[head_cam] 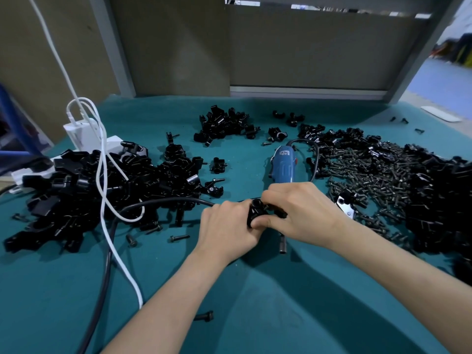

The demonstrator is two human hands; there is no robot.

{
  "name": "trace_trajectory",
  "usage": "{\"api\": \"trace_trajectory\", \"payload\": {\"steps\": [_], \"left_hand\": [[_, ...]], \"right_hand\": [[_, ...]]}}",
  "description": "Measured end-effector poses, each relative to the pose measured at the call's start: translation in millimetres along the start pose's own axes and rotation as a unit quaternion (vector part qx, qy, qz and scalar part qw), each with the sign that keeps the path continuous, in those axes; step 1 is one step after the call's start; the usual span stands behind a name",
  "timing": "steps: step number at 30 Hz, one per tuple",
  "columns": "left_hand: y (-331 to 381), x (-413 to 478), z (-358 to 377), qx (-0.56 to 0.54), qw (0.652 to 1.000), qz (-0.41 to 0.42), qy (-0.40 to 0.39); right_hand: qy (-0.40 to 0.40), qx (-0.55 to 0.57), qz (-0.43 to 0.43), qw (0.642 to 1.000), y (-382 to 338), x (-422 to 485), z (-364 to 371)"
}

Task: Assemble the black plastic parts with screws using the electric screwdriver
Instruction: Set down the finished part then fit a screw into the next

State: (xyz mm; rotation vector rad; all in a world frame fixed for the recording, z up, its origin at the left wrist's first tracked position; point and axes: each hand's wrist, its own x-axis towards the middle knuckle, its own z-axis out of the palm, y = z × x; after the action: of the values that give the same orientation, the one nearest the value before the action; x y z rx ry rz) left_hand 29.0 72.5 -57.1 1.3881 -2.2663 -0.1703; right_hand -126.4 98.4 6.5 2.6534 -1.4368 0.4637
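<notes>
My left hand (226, 227) and my right hand (302, 210) meet at the table's middle, both gripping one small black plastic part (256, 212) between the fingers. The blue electric screwdriver (283, 166) lies on the green mat just beyond my right hand, its lower end hidden under that hand; a dark tip (282, 245) pokes out below the hand. A wide heap of black screws (378, 175) spreads to the right. Piles of black plastic parts lie at the left (84, 190), at the back (224, 125) and at the far right (439, 205).
A white charger (79, 135) and white cable (107, 200) cross the left pile. A black cord (107, 264) runs from the lower left toward my hands. Loose screws (180, 237) dot the green mat (255, 315). A grey partition (306, 47) stands behind the table.
</notes>
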Motion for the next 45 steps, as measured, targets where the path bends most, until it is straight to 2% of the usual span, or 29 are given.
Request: {"api": "trace_trajectory", "payload": {"steps": [5, 9, 12, 15, 17, 18, 21, 24, 25, 29, 31, 34, 36, 37, 40, 42, 45], "left_hand": [[1, -1, -1, -0.064, 0.997, -0.033, -0.041], [-7, 3, 0, -0.107, 0.993, -0.036, -0.047], [-10, 4, 1, -0.209, 0.975, -0.072, 0.005], [-9, 2, 0, -0.303, 0.945, -0.109, 0.053], [-5, 2, -4, -0.348, 0.929, -0.11, 0.054], [-2, 2, -6, -0.369, 0.922, -0.108, 0.052], [3, 2, -13, -0.425, 0.901, -0.073, 0.041], [8, 0, -18, -0.459, 0.888, -0.028, 0.02], [10, -1, -18, -0.459, 0.888, -0.016, 0.009], [27, -6, -12, -0.403, 0.911, 0.055, -0.064], [28, -8, -7, -0.37, 0.924, 0.076, -0.067], [22, -7, -5, -0.386, 0.92, 0.035, -0.054], [20, -4, -6, -0.426, 0.904, -0.002, -0.04], [21, -2, -6, -0.441, 0.897, -0.012, -0.029], [27, 0, -5, -0.455, 0.89, -0.016, -0.013], [28, 2, -4, -0.452, 0.892, -0.019, -0.019], [25, 13, -6, -0.437, 0.898, -0.033, -0.025]], "right_hand": [[-0.001, 0.021, 0.017, 1.0, 4, -2, 5], [-0.036, 0.089, 0.09, 0.991, 5, 6, 11], [0.024, 0.192, 0.173, 0.966, 9, 12, 6], [0.101, 0.182, 0.247, 0.946, 21, 13, 0], [0.1, 0.197, 0.3, 0.928, 25, 11, 0], [0.085, 0.243, 0.311, 0.915, 24, 9, 2], [0.042, 0.393, 0.255, 0.882, 5, 2, 6], [0.053, 0.388, 0.188, 0.901, -7, -6, 5], [0.071, 0.386, 0.185, 0.901, -7, -8, 2], [0.151, 0.435, 0.248, 0.852, 8, -29, -21], [0.191, 0.368, 0.283, 0.865, 30, -49, -38], [0.294, 0.135, 0.345, 0.881, 83, -86, -70], [0.354, -0.03, 0.393, 0.848, 127, -113, -89], [0.357, -0.082, 0.422, 0.829, 150, -127, -95], [0.275, -0.113, 0.51, 0.807, 198, -160, -98], [0.199, -0.123, 0.524, 0.819, 211, -172, -91], [0.161, -0.145, 0.517, 0.828, 215, -174, -86]]}}
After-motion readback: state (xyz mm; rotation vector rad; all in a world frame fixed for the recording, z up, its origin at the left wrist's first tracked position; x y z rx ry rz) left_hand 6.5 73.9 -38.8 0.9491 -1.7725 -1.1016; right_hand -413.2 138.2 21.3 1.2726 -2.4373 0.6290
